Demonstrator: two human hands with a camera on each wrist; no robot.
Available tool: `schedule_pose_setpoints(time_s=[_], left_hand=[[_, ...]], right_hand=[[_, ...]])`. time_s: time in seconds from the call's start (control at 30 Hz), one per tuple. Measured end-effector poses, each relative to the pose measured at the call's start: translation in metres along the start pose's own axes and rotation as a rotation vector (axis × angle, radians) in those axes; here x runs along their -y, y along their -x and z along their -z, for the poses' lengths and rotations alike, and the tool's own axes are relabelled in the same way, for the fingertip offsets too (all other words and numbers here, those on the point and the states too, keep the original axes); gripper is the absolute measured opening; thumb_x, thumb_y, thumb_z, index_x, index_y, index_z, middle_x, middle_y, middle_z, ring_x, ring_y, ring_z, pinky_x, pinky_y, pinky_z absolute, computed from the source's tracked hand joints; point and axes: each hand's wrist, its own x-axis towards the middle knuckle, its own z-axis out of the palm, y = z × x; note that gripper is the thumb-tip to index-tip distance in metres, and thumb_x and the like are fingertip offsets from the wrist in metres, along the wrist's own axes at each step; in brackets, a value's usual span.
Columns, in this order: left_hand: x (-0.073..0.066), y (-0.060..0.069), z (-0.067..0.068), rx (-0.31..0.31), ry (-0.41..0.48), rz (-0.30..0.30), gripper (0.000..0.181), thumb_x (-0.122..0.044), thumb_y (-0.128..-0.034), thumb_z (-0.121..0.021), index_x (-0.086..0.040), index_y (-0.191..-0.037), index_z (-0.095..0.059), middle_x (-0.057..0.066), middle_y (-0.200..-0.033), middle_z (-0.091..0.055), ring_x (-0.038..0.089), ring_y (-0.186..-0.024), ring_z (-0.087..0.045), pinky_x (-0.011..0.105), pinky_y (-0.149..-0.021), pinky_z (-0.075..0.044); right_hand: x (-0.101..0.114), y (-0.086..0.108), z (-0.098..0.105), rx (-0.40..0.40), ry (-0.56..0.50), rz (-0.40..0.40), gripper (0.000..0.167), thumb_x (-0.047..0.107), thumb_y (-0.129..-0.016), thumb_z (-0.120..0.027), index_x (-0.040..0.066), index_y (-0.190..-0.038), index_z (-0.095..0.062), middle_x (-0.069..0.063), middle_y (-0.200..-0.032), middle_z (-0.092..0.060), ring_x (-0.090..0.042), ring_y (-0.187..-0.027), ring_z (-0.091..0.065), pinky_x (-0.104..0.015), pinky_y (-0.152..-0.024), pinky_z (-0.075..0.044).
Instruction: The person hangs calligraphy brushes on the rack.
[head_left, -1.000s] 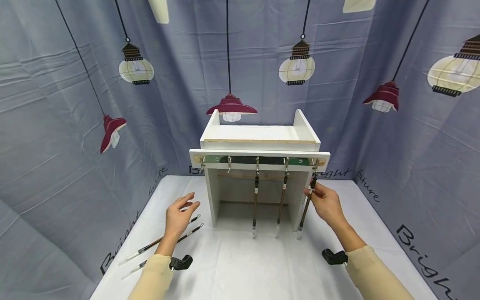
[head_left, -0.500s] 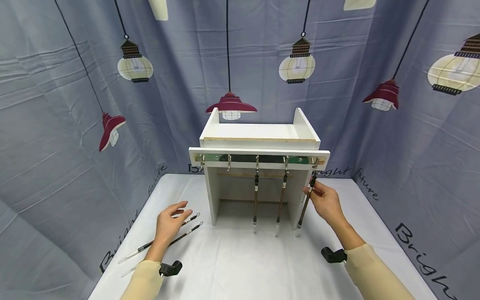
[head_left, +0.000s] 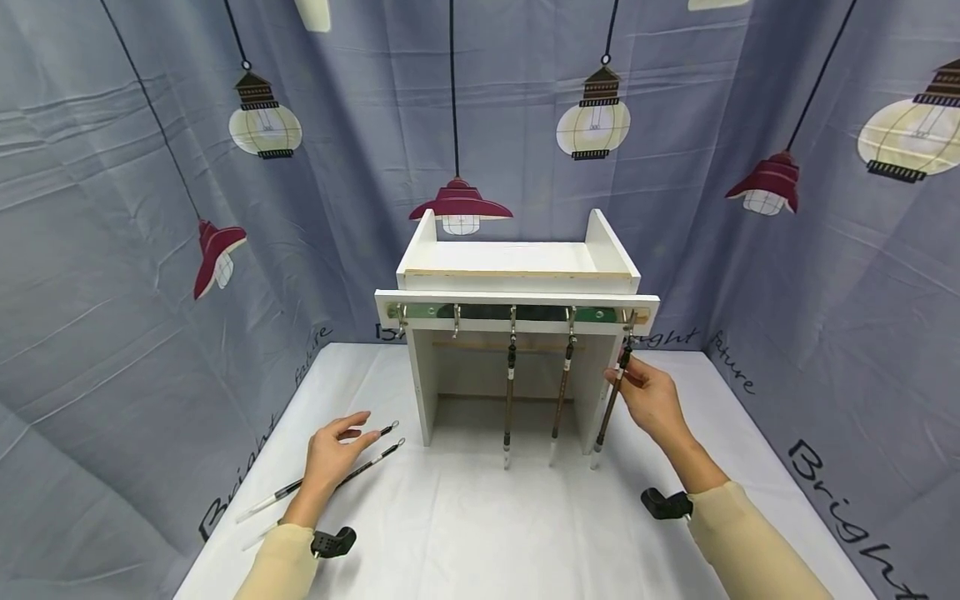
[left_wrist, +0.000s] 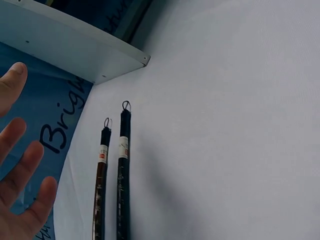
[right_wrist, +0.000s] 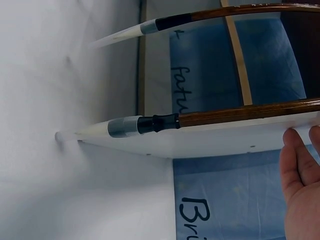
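My right hand [head_left: 654, 404] pinches the upper handle of a brown calligraphy brush [head_left: 611, 408] that hangs from the rightmost hook of a white rack [head_left: 516, 297]. In the right wrist view, two fingertips lie just beside that brush's handle, and its pale tip points down; the thumb is out of that frame. Over the table at left hovers my left hand [head_left: 330, 458], fingers loosely bent and holding nothing. Below it lie two more calligraphy brushes, one dark [left_wrist: 124, 190] and one brown [left_wrist: 99, 185], their loops toward the rack. The hand partly hides both in the head view.
Two other brushes, one at centre [head_left: 509, 408] and one right of it [head_left: 561, 400], hang from the rack's hooks. The two left hooks [head_left: 457, 321] bear nothing. Grey-blue curtains [head_left: 360, 167] with printed lamps surround the white table [head_left: 465, 533].
My left hand has moved left and down, toward the two brushes on the table. My right hand stays at the hanging brush. The head view has shifted slightly.
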Motion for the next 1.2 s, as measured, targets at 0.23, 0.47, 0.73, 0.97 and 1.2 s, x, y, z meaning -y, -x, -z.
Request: schedule_pose_setpoints(time_s=[0.23,0.47,0.73,0.97,1.2], left_hand=[[0.012,0.004,-0.002,0.013,-0.017,0.044,0.048,-0.029,-0.0852,-0.087,-0.016,-0.130,-0.073,0.011,-0.128,-0.073,0.034,-0.112,-0.071,0.023,-0.079,-0.055],[0.021,0.010,-0.004,0.001,-0.002,0.072,0.049,-0.031,-0.0843,-0.088,-0.015,-0.129,-0.074,0.012,-0.124,-0.074,0.032,-0.109,-0.072,0.019,-0.077,-0.055],[0.031,0.015,-0.004,0.015,0.031,0.111,0.051,-0.031,-0.0846,-0.087,-0.015,-0.131,-0.073,0.013,-0.126,-0.073,0.034,-0.112,-0.072,0.018,-0.076,-0.056],[0.036,0.018,-0.005,0.024,0.009,0.131,0.050,-0.031,-0.0845,-0.087,-0.014,-0.129,-0.073,0.014,-0.128,-0.073,0.033,-0.115,-0.070,0.027,-0.084,-0.060],[0.038,0.019,-0.006,0.027,-0.036,0.139,0.047,-0.029,-0.0838,-0.088,-0.011,-0.125,-0.075,0.016,-0.129,-0.072,0.036,-0.117,-0.068,0.043,-0.095,-0.057]], right_hand=[[0.000,0.001,0.000,-0.008,-0.010,0.005,0.064,0.046,-0.103,-0.061,0.008,-0.152,-0.051,-0.027,-0.144,-0.058,-0.048,-0.131,-0.058,-0.061,-0.100,-0.052],[0.002,0.000,0.000,-0.010,-0.019,0.001,0.062,0.044,-0.103,-0.062,0.008,-0.153,-0.051,-0.026,-0.145,-0.058,-0.047,-0.132,-0.058,-0.060,-0.102,-0.051],[0.002,0.001,0.000,0.010,-0.015,-0.014,0.064,0.047,-0.104,-0.059,0.008,-0.154,-0.049,-0.026,-0.148,-0.056,-0.047,-0.135,-0.055,-0.060,-0.101,-0.051],[0.000,0.001,0.000,-0.007,-0.002,0.007,0.061,0.044,-0.104,-0.059,0.008,-0.152,-0.051,-0.026,-0.145,-0.058,-0.048,-0.131,-0.057,-0.061,-0.100,-0.051],[0.000,0.000,0.000,-0.006,-0.001,0.012,0.061,0.043,-0.105,-0.059,0.008,-0.153,-0.050,-0.027,-0.145,-0.057,-0.048,-0.131,-0.058,-0.061,-0.100,-0.052]])
